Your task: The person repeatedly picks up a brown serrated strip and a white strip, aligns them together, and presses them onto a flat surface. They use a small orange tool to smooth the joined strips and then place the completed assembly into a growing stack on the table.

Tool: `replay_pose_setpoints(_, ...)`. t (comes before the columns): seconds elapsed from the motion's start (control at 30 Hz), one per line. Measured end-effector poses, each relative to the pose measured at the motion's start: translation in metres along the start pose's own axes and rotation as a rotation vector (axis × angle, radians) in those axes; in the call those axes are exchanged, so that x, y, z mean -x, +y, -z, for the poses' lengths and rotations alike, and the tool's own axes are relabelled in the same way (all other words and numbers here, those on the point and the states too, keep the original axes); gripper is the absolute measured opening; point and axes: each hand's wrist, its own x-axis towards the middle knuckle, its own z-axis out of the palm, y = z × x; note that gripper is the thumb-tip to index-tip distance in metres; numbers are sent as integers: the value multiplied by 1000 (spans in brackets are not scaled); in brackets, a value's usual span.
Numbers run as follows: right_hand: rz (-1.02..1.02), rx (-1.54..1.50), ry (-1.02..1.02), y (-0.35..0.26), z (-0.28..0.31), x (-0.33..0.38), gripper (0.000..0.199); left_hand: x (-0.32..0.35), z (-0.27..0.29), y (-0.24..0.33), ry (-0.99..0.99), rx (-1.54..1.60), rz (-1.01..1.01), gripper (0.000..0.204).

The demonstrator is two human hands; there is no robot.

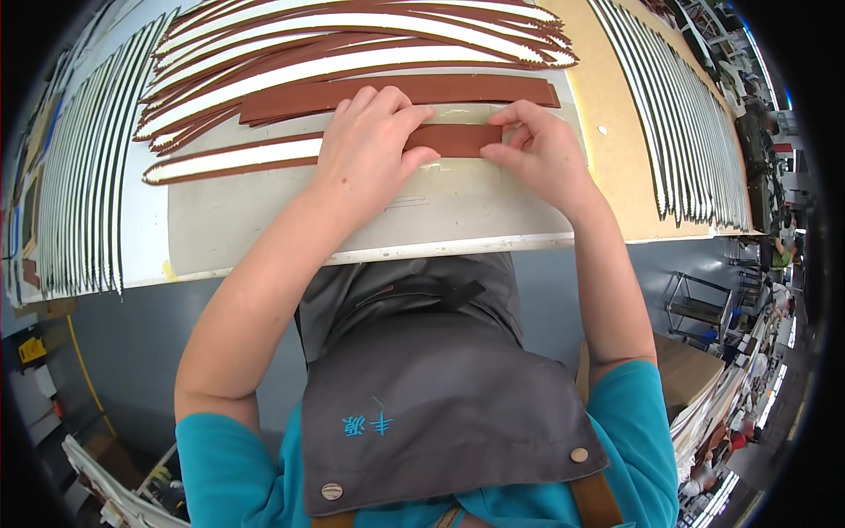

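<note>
A long brown strip [453, 141], leather-like, lies crosswise on the grey work mat [290, 207]. Its left part carries a white strip [255, 157] with brown showing along both edges and around the rounded left end. My left hand [365, 145] is over its middle, with thumb and forefinger along opposite edges of the strip. At the strip's right end, my right hand [541, 150] has its fingers curled and the thumb against the lower corner. What lies under the left palm is hidden. Just beyond the hands rests a stack of plain brown strips [396, 92].
Farther back is a pile of brown strips with white centres [352, 40]. Rows of dark-edged white strips hang or lie at the left [92, 167] and right [673, 114]. The table's front edge [458, 249] runs close to my apron [440, 396]. A wheeled cart [700, 308] stands at right.
</note>
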Motion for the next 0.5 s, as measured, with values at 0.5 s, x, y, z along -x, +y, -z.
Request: replay_pose_setpoints(0.5, 370, 261, 351, 25, -38, 51, 44, 26, 1, 10, -133, -132, 29, 33)
